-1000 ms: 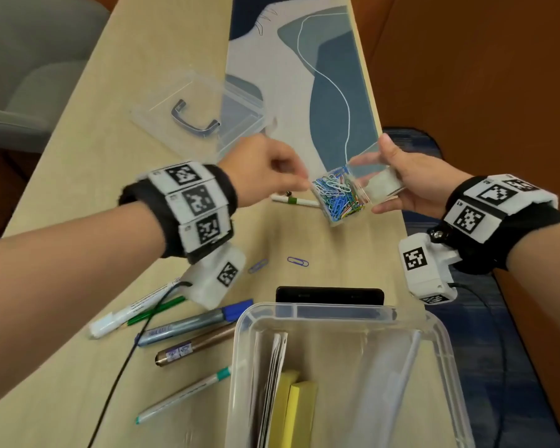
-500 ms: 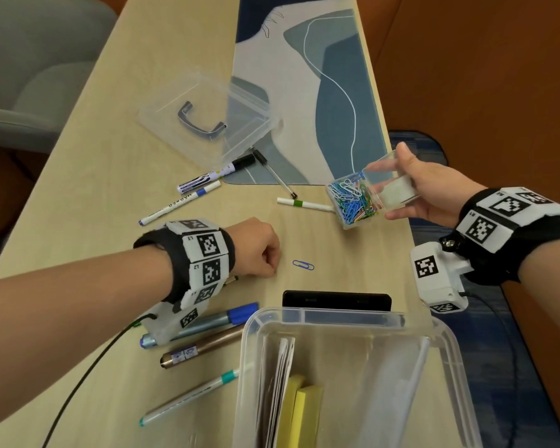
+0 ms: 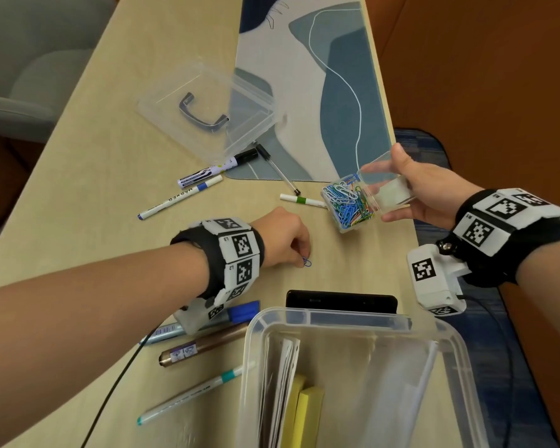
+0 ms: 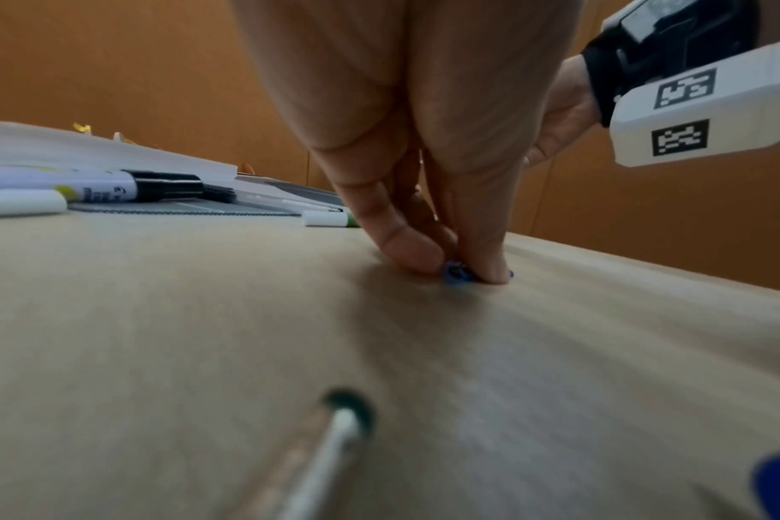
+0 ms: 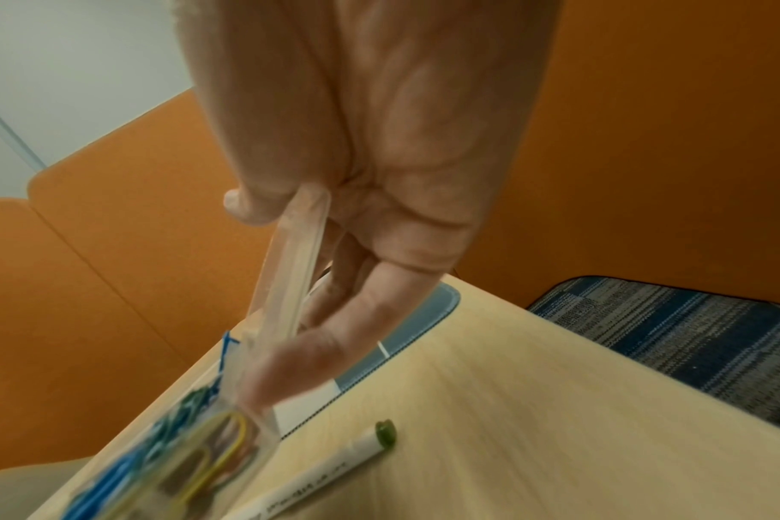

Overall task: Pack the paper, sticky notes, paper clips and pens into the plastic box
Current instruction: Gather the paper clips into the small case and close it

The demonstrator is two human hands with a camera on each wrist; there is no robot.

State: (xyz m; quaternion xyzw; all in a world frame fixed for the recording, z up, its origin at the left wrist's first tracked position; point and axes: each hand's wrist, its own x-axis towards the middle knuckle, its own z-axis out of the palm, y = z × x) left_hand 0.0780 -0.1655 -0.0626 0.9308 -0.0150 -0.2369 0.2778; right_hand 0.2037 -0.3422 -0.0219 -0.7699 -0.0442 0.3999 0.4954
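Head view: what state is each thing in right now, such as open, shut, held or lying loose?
Plastic box: open, paper and sticky notes inside.
Box lid: off, lying on the table.
Clip container: open, tipped, full of clips, held by right hand.
Blue paper clip: on the table, pinched by left hand.
Black-capped marker: capped, loose.
Green-banded pen: loose on the table.

Orange walls point(image 3: 482, 76) – grey chair point(image 3: 29, 59), striped blue carpet point(image 5: 691, 334).
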